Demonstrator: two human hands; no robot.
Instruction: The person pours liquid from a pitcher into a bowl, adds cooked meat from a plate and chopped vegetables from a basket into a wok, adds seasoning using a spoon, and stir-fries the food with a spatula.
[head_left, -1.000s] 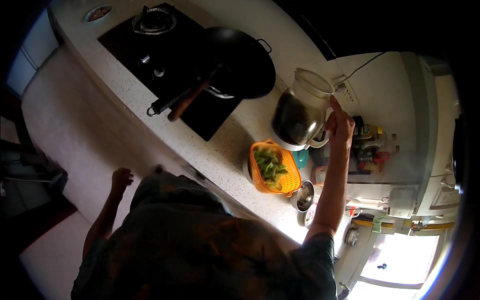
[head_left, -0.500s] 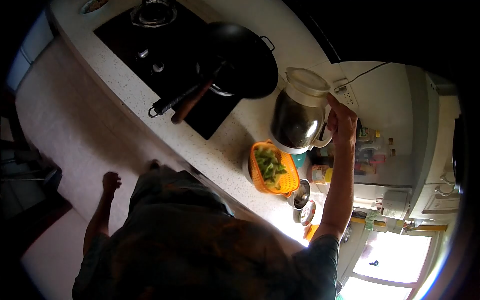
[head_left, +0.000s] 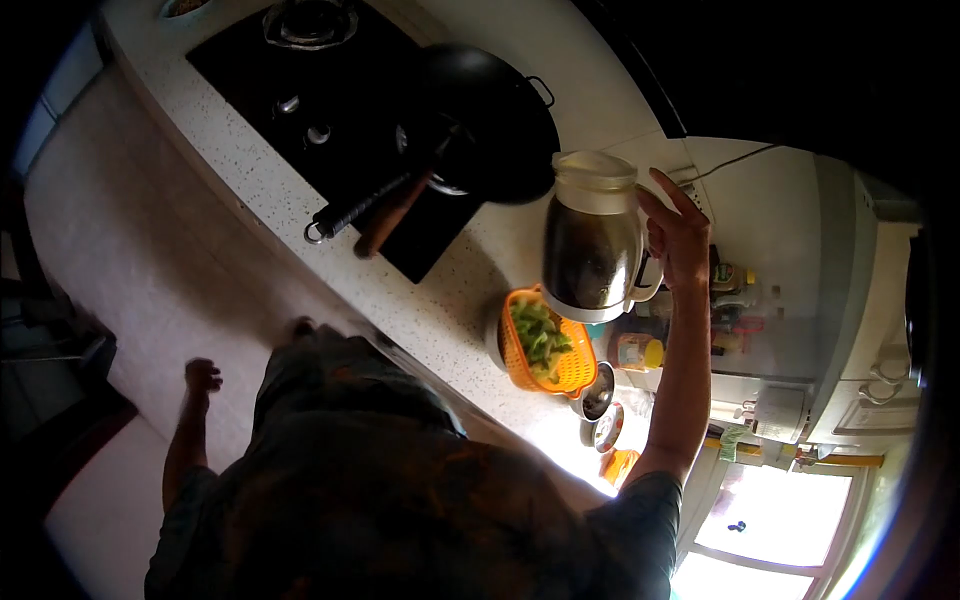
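Observation:
My right hand (head_left: 680,240) is wrapped around the handle of a jug (head_left: 592,250) with a pale lid and a white base. Dark contents show through its side. The index finger points up along the lid's edge. Just below the jug, an orange plastic basket (head_left: 575,374) on the counter holds cut green vegetables (head_left: 540,340). Low at my left side hangs my left hand (head_left: 203,376), fingers loosely curled and apart, with nothing visible in it. It touches nothing.
A black wok (head_left: 490,110) with a wooden-handled tool (head_left: 390,215) sits on the black stove (head_left: 250,70). Past the basket are a metal bowl (head_left: 601,392), a patterned dish (head_left: 606,428) and a yellow-lidded jar (head_left: 637,351). A cable (head_left: 735,163) runs along the wall.
The jug has come down slightly and now stands more upright. My right index finger has lifted away from the lid. My left hand has shifted a little to the left and down.

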